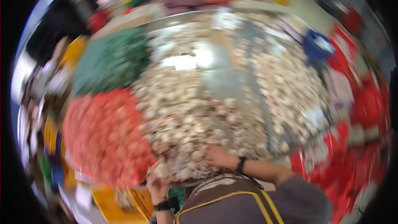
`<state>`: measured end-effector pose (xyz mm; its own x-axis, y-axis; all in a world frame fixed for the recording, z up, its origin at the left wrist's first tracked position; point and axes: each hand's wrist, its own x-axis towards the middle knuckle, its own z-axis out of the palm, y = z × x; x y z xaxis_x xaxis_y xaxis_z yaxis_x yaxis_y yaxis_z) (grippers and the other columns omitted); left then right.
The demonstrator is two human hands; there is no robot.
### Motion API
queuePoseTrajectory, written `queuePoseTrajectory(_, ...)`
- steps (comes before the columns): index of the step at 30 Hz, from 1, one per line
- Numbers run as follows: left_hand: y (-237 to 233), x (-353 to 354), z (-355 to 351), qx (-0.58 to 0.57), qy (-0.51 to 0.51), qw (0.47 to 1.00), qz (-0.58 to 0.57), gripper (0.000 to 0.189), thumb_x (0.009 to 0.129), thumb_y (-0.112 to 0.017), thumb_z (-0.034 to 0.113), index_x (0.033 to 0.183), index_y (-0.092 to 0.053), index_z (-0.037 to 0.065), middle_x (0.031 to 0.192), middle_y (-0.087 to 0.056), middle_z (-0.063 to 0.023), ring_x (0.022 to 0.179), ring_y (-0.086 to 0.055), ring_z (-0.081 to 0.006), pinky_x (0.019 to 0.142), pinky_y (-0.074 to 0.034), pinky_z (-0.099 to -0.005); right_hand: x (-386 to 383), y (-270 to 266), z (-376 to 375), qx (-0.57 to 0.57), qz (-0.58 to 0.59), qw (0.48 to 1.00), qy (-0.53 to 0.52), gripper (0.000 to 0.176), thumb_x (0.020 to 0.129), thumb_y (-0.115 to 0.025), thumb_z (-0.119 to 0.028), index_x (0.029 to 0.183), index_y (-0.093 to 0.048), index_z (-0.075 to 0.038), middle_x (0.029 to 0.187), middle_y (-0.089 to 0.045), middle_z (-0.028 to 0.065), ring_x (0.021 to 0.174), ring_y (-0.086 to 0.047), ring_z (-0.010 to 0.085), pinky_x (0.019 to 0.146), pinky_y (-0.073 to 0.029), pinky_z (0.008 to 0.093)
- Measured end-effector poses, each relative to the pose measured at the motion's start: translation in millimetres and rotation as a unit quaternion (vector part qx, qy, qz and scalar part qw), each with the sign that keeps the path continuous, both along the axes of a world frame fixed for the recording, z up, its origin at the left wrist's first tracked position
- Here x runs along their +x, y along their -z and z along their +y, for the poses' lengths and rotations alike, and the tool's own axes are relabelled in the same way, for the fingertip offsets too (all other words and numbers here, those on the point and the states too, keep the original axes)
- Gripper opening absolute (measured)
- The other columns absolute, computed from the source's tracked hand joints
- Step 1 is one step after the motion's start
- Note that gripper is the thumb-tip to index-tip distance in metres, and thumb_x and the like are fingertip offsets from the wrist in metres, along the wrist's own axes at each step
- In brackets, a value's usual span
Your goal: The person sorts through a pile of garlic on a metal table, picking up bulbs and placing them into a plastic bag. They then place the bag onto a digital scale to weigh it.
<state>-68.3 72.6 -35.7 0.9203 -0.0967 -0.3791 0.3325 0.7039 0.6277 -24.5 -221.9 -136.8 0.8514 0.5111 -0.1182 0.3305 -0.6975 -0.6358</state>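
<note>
Motion blur smears the whole head view. My left hand is at the near edge of the metal table, beside the red mesh sack. Its fingers curl around a pale garlic bulb. To the right, my right hand reaches into the near side of the garlic heap. Its fingertips are among the bulbs, and blur hides whether they grip one. Dark bands circle both wrists.
A full red mesh sack and a green mesh sack lie on the left. A divider separates another garlic pile. A blue container stands at the right edge. Below is a yellow crate; red bags lie right.
</note>
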Motion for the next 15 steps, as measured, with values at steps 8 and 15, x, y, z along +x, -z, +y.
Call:
queuePoseTrajectory(8, 22, -24, -5, 0.024, -0.075, 0.996, 0.052, 0.040, 0.099, -0.046, 0.045, 0.101, -0.062, 0.009, 0.085, -0.061, -0.0005, 0.067, -0.058, -0.0097, 0.057, -0.047, -0.0243, 11, -26, 21, -0.055, 0.014, 0.998, -0.026, 0.038, 0.065, -0.078, -0.032, 0.093, -0.066, -0.009, 0.092, -0.060, 0.0131, 0.084, -0.062, 0.0316, 0.071, -0.051, 0.0399)
queuePoseTrajectory(15, 15, -80, 13, 0.081, -0.203, 0.973, 0.067, 0.030, 0.098, -0.050, 0.032, 0.086, -0.062, 0.007, 0.076, -0.063, -0.0041, 0.056, -0.054, -0.0109, 0.049, -0.044, -0.0242, 69, 20, -20, 0.111, 0.248, 0.962, 0.023, 0.031, 0.080, -0.069, -0.022, 0.104, -0.063, -0.003, 0.087, -0.065, 0.0107, 0.077, -0.062, 0.0200, 0.071, -0.051, 0.0344)
